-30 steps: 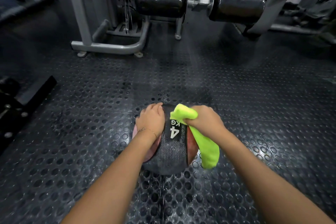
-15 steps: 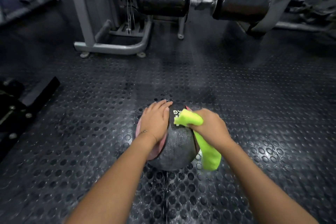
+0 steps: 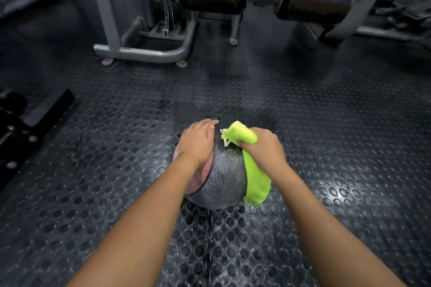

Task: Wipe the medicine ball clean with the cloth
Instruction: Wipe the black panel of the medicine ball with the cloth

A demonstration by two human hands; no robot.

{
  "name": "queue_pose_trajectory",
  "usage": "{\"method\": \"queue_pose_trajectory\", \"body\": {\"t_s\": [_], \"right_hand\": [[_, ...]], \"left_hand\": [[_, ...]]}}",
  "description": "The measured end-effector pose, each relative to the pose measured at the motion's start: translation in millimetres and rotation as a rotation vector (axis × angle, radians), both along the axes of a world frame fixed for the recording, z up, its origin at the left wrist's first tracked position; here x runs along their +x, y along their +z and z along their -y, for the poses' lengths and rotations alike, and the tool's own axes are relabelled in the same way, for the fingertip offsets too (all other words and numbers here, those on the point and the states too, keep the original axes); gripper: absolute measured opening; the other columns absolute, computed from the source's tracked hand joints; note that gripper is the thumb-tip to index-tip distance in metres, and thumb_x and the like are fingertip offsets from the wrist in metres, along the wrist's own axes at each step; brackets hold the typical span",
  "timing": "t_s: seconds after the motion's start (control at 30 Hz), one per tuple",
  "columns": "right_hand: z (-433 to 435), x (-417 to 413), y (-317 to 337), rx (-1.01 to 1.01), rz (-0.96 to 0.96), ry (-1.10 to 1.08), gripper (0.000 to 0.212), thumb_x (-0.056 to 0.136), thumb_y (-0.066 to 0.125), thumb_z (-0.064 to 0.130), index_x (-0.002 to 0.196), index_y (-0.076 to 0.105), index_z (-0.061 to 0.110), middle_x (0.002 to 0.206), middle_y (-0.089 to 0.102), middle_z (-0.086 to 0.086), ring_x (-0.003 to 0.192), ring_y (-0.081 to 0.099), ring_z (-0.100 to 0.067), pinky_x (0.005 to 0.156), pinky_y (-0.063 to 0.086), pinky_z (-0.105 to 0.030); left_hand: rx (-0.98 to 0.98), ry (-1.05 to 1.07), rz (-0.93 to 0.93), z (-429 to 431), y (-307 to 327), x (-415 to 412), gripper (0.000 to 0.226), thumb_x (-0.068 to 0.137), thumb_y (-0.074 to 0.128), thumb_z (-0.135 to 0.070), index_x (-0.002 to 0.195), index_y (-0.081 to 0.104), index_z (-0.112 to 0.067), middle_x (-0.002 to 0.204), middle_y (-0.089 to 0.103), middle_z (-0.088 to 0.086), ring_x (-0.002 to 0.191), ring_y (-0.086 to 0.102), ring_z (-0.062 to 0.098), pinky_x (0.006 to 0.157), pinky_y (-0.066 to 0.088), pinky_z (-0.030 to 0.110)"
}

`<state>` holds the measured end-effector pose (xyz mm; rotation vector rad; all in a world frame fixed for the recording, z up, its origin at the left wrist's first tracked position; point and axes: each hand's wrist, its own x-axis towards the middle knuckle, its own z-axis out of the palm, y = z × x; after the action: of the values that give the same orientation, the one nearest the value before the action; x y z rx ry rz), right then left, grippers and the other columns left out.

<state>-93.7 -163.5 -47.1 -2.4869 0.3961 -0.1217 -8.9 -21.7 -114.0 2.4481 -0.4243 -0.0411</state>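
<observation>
Studded floor [image 3: 116, 170]; left hand [image 3: 198, 142] flat on ball [image 3: 224, 177], right hand [image 3: 263, 149] gripping cloth [image 3: 254, 177].

The white print [image 3: 225, 141] at the 12 o'clock end of the black-and-pink medicine ball [image 3: 224, 177] is half covered by the lime-green cloth [image 3: 240, 135] and unreadable. The left hand [image 3: 198, 143] hides most of the ball's pink panel at 9 o'clock; the hanging cloth hides its 3 o'clock side. Fingertips of the right hand [image 3: 263, 150] are buried in the cloth. The grey steel gym machine [image 3: 140, 53] at 12 o'clock is cut by the top edge; a blurred black metal bar [image 3: 44, 112] at 9 o'clock runs off the left edge.
</observation>
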Motion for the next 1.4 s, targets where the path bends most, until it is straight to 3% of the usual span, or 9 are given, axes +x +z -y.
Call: {"method": "queue_pose_trajectory", "body": {"t_s": [0.27,0.43,0.73,0.83,0.97,1.07,1.2,1.27,1.4], "right_hand": [[-6,-22,-4,-0.09,0.008,0.018,0.022,0.082,0.061,0.031,0.102,0.067,0.023,0.1,0.068,-0.008,0.097,0.059,-0.032,0.07,0.041,-0.033],[-8,-25,-10,0.037,0.015,-0.018,0.025,0.081,0.064,0.027,0.105,0.066,0.02,0.103,0.067,-0.009,0.099,0.059,-0.031,0.077,0.045,-0.035],[0,-8,1,0.001,-0.002,0.005,0.016,0.08,0.064,0.03,0.093,0.068,0.022,0.098,0.069,-0.008,0.097,0.06,-0.032,0.073,0.045,-0.036],[-3,-28,-5,-0.022,-0.021,0.038,0.025,0.082,0.062,0.028,0.106,0.066,0.022,0.103,0.066,-0.011,0.1,0.058,-0.032,0.077,0.045,-0.036],[0,-17,2,-0.054,-0.035,0.053,0.017,0.081,0.063,0.029,0.092,0.068,0.019,0.097,0.068,-0.009,0.096,0.06,-0.032,0.071,0.042,-0.034],[-1,-4,-1,-0.036,-0.035,-0.052,0.015,0.081,0.06,0.032,0.083,0.064,0.018,0.091,0.068,-0.008,0.091,0.06,-0.033,0.065,0.039,-0.032],[-2,0,-5,-0.029,-0.055,-0.103,0.017,0.083,0.057,0.034,0.088,0.064,0.019,0.094,0.068,-0.008,0.093,0.06,-0.033,0.071,0.044,-0.034],[-4,7,1,-0.083,-0.086,-0.087,0.02,0.084,0.055,0.034,0.091,0.063,0.017,0.097,0.068,-0.008,0.095,0.06,-0.034,0.072,0.044,-0.034],[-16,-5,6,-0.12,-0.062,-0.028,0.021,0.084,0.055,0.035,0.092,0.064,0.017,0.097,0.068,-0.008,0.095,0.061,-0.034,0.073,0.047,-0.035]], "left_hand": [[-0.012,-0.01,0.021,2,0,3,0.041,0.101,0.024,-0.026,0.133,0.051,-0.028,0.143,0.047,-0.005,0.134,0.037,0.015,0.115,0.023,0.034],[-0.027,0.017,0.005,-3,-6,2,0.043,0.101,0.021,-0.025,0.133,0.051,-0.026,0.143,0.047,-0.003,0.134,0.037,0.015,0.115,0.024,0.035],[-0.011,-0.03,0.033,0,-5,3,0.042,0.102,0.023,-0.026,0.134,0.05,-0.027,0.144,0.046,-0.003,0.136,0.035,0.015,0.116,0.022,0.034],[-0.008,-0.033,0.03,-1,-4,0,0.042,0.102,0.022,-0.026,0.133,0.05,-0.027,0.143,0.046,-0.004,0.135,0.036,0.014,0.116,0.023,0.034],[0.001,-0.027,0.025,2,1,1,0.043,0.101,0.022,-0.027,0.133,0.05,-0.03,0.143,0.046,-0.006,0.134,0.037,0.013,0.115,0.024,0.035],[0.087,0.047,0.053,9,5,-13,0.045,0.099,0.02,-0.03,0.133,0.049,-0.029,0.142,0.046,-0.006,0.132,0.039,0.018,0.112,0.029,0.036],[0.327,0.122,0.119,10,31,-21,0.038,0.098,0.029,-0.034,0.125,0.052,-0.021,0.128,0.054,0.004,0.116,0.05,0.028,0.095,0.036,0.037],[0.313,0.05,0.199,4,36,-13,0.038,0.099,0.028,-0.036,0.121,0.052,-0.017,0.126,0.055,0.005,0.119,0.048,0.025,0.102,0.03,0.038],[0.113,-0.159,0.028,-9,25,-14,0.041,0.102,0.027,-0.023,0.14,0.041,-0.02,0.149,0.037,0.0,0.14,0.028,0.014,0.115,0.016,0.024]]}}
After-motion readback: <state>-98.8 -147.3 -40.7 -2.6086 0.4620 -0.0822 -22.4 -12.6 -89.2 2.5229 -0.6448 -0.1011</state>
